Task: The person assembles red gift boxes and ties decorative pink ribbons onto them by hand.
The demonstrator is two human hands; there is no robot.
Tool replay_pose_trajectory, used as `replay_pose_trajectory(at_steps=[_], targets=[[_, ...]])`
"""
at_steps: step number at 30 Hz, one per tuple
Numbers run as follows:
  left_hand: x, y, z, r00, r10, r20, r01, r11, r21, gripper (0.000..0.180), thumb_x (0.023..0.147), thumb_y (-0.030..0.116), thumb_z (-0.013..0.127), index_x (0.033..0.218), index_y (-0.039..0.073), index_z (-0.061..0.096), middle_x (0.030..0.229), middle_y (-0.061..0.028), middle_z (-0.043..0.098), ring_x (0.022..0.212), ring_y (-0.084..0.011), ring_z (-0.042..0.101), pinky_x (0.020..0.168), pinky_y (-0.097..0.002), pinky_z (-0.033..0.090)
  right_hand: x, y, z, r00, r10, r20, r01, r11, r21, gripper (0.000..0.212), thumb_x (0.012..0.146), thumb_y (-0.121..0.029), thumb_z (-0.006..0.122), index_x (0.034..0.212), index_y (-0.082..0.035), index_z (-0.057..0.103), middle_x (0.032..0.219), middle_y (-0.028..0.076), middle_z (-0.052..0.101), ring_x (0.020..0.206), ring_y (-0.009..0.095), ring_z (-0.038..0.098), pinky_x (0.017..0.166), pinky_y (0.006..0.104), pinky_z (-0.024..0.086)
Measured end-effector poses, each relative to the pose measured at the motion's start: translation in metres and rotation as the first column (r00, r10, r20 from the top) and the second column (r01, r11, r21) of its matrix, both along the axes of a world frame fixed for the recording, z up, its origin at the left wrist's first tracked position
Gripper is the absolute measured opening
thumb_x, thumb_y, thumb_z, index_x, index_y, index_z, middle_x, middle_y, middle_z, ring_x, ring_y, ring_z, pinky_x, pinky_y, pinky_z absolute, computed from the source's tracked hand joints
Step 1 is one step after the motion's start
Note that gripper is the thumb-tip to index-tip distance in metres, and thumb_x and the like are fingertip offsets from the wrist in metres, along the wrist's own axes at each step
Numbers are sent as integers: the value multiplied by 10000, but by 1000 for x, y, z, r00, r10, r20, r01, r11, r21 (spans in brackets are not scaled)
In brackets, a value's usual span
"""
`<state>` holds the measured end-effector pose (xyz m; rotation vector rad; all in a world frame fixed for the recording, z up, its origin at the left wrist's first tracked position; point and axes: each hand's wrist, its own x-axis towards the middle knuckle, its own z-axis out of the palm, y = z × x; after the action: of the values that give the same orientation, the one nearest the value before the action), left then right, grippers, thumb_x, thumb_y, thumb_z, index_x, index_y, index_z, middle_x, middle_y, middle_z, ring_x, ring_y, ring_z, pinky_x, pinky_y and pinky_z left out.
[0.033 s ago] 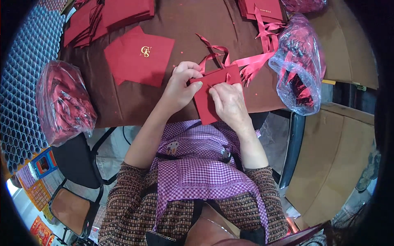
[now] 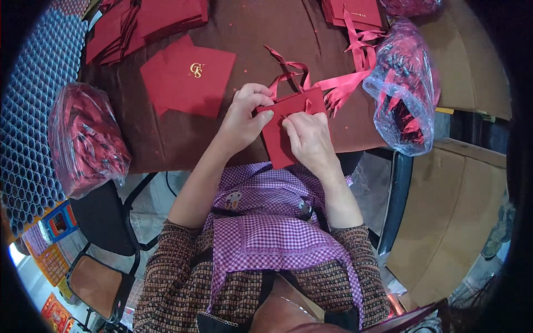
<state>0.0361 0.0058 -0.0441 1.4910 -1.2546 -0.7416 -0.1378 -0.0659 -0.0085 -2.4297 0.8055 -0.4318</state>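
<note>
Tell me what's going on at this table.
A person is working on a red paper piece at the table's near edge. The left hand grips its upper left corner; the right hand is curled against its front, though what those fingertips pinch is unclear. Loose ribbons lie just beyond, toward a clear bag on the right. Two overlapping red sheets lie to the left.

Our left hand pinching, bent fingers above outstretched thumb; our right hand just beside it, nearer our chest, curled, back upward, fingertips partly hidden; our left forearm and right forearm bare, slanting inward toward hands, wrists apart
</note>
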Motion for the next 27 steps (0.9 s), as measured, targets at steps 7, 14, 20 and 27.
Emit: replay_pose_trajectory(at_steps=[7, 14, 20, 27], targets=[[1, -1, 7, 999, -13, 52, 9, 997, 78, 186, 773, -14, 667, 958, 9, 658, 1075, -66, 586, 970, -164, 536, 820, -284, 430, 4, -2, -1, 999, -36, 28, 35, 999, 26, 152, 906, -150, 580, 818, -34, 622, 749, 116, 622, 706, 283, 582, 702, 380, 366], [1, -3, 7, 1000, 7, -7, -7, 997, 74, 148, 747, 27, 686, 893, 39, 666, 1010, -84, 603, 1029, -251, 546, 971, -399, 376, 8, -1, -3, 998, -30, 63, 31, 999, -10, 151, 893, -136, 593, 780, -37, 602, 706, 117, 595, 653, 292, 562, 692, 385, 358], [1, -3, 1, 990, 27, 136, -20, 999, -47, 160, 757, -9, 688, 912, 25, 668, 966, -69, 577, 913, -193, 539, 804, -306, 432, 11, 3, -7, 999, -34, 28, 37, 994, -104, 205, 887, -146, 604, 711, -53, 558, 667, 110, 571, 632, 283, 554, 692, 391, 342], [4, -5, 10, 984, -6, 177, -18, 991, 130, 174, 758, 21, 686, 932, 31, 684, 849, -96, 553, 868, -250, 540, 797, -362, 432, 9, 3, -8, 998, -15, -53, 6, 985, -173, 198, 885, -154, 602, 726, -57, 533, 659, 111, 579, 633, 291, 559, 710, 408, 343]])
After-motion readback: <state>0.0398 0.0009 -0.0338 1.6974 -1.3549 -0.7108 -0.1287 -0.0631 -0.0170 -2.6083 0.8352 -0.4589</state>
